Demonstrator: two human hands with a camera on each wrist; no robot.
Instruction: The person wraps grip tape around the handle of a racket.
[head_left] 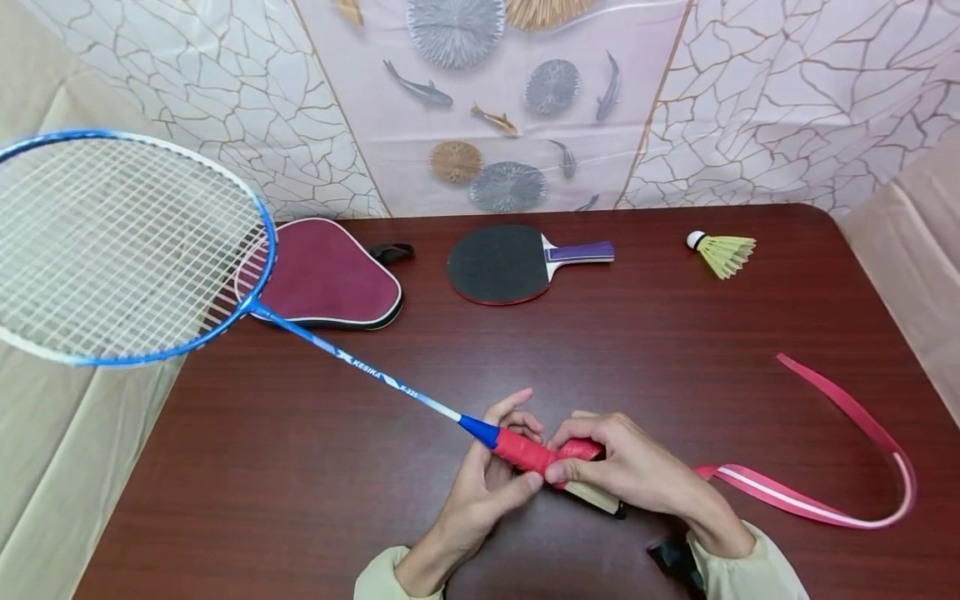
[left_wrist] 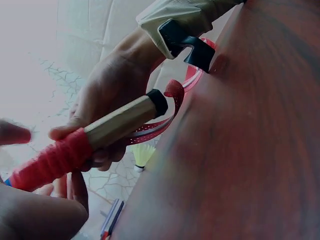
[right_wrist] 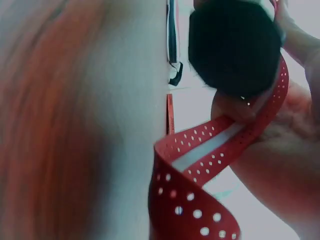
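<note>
A blue and white badminton racket (head_left: 365, 366) is held slantwise above the table, its strung head at the upper left. Red perforated grip tape (head_left: 525, 452) is wound round the upper handle; bare wood and a black butt cap (left_wrist: 157, 103) show below it. My left hand (head_left: 480, 492) holds the handle from beneath, thumb near the wrapped part and some fingers partly hidden behind it. At the lower edge of the winding, my right hand (head_left: 637, 467) pinches the tape against the handle. From there the loose tape, with its pale stripe, trails right in a curve over the table.
Along the back of the dark wooden table (head_left: 337, 517) lie a maroon paddle case (head_left: 322, 275), a black table tennis paddle (head_left: 498, 265) and a yellow shuttlecock (head_left: 722, 252). Patterned cloth (head_left: 495, 108) hangs behind. A black strap (left_wrist: 187, 45) sits at the right wrist.
</note>
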